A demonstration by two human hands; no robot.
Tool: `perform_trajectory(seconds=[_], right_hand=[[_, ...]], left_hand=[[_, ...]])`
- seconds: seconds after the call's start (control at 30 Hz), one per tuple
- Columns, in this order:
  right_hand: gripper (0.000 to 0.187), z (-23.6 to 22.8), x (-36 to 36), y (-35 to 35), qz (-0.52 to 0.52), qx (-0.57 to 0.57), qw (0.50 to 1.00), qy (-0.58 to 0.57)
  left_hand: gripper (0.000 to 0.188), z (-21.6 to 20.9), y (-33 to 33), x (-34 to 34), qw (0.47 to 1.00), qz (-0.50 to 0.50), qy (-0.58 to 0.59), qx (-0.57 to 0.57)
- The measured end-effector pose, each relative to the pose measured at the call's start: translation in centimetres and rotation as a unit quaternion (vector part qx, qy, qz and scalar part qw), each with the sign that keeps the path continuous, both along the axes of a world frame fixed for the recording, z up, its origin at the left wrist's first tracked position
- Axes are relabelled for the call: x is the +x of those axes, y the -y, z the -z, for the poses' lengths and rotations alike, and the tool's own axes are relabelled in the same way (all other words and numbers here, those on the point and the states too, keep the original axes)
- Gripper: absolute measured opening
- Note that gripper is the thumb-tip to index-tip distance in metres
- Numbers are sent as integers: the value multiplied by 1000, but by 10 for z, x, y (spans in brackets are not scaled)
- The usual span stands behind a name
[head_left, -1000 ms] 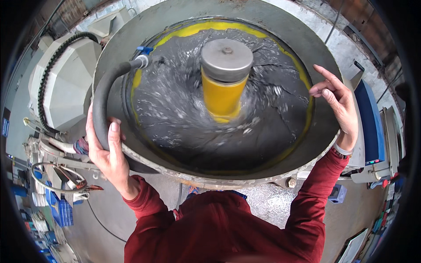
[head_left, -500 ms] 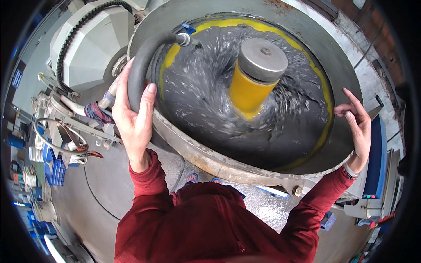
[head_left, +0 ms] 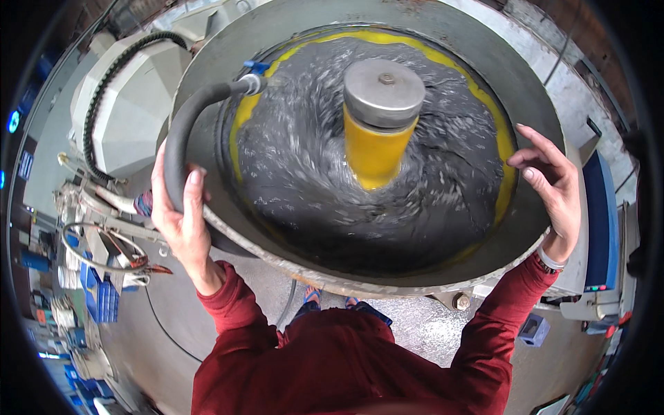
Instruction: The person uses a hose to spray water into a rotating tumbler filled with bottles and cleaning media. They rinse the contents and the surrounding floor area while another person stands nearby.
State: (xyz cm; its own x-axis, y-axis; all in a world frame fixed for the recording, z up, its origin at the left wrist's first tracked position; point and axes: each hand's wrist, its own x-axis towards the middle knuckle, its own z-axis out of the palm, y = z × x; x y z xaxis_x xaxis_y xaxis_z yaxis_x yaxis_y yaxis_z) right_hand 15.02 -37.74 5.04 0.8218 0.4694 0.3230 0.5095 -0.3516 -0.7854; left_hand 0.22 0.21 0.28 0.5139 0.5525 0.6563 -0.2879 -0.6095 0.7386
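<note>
My left hand [head_left: 185, 225] is wrapped round a thick dark grey hose [head_left: 185, 135] at the left rim of a large round metal bowl [head_left: 304, 271]. The hose arches into the bowl and ends in a pale fitting with a blue valve lever [head_left: 256, 67]. Grey wet contents [head_left: 304, 187], blurred by motion, swirl round a yellow centre post [head_left: 377, 149] with a round metal cap [head_left: 384, 93]. Their separate pieces are too smeared to tell. Above the right inner wall, my right hand [head_left: 557, 190] is empty, its fingers apart and its wrist by the rim.
A faceted pale machine housing [head_left: 131, 104] with a black ribbed conduit stands left of the bowl. Beside it are cables, a blue crate [head_left: 102, 294] and clutter. A blue panel [head_left: 600, 214] rises at the right. A dark cord [head_left: 166, 328] crosses the floor.
The view has shifted, so the bowl, hose and post sit farther left. The grey contents have churned on. My left hand keeps its hold on the hose; my right hand is slightly farther inward.
</note>
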Motion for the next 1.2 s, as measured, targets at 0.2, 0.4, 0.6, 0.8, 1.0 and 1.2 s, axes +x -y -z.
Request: perform_trajectory(seconds=[0.2,0.4,0.6,0.8,1.0,1.2], right_hand=[[45,1,1,-1,-24,3,1000,19],[44,0,2,0,-40,-8,999,19],[43,2,8,-2,-97,8,995,28],[43,3,11,2,-83,23,996,19],[43,3,10,-1,-114,55,992,-2],[43,3,12,4,-103,34,994,-9]], left_hand=[[43,1,-1,1,1000,-7,12,-4],[43,1,-5,2,1000,-26,0,11],[42,1,-7,1,1000,3,3,4],[44,2,-6,3,999,39,21,-17],[45,1,-8,3,1000,-1,-15,-17],[43,0,-3,2,1000,8,-1,-6]])
